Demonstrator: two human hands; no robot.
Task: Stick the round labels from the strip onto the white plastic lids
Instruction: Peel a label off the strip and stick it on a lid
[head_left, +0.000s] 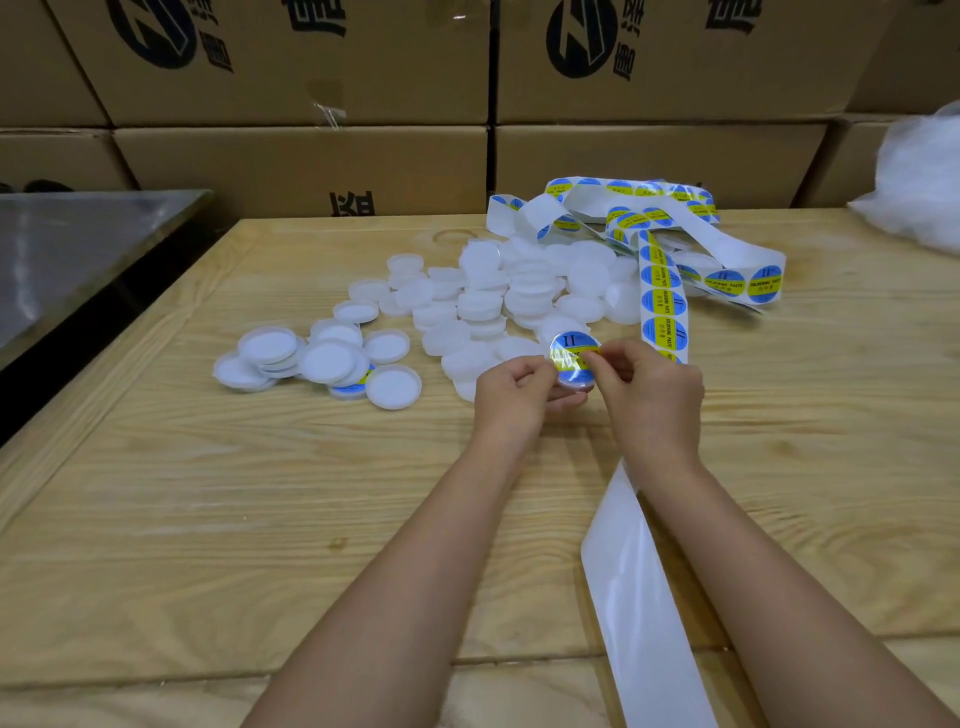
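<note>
Okay, left hand (511, 387) grips a white lid (575, 383) from its left side and underneath, fingers curled round the rim, lid tilted up toward the camera. Right hand (647, 395) pinches the right edge of a round label (571, 349) between thumb and forefinger, other fingers curled in. The label is blue with a yellow band and lies on the lid's top face; cannot tell if it is pressed flat all over. Both hands are held just above the wooden table (208, 519), in front of the near edge of the pile of white lids (519, 296). The label strip (662, 301) runs from a loose tangle at the back right of the pile, over the lids, down to the right hand. Bare backing (634, 571) trails from under the right wrist toward the near table edge. Left of the pile sits a smaller group of lids (322, 358) lying hollow side up, some overlapping, one showing a blue and yellow label edge beneath. A metal tray (78, 244) is at far left, a white plastic bag (919, 182) at far right, and printed cardboard boxes (311, 156) are stacked behind the table.
</note>
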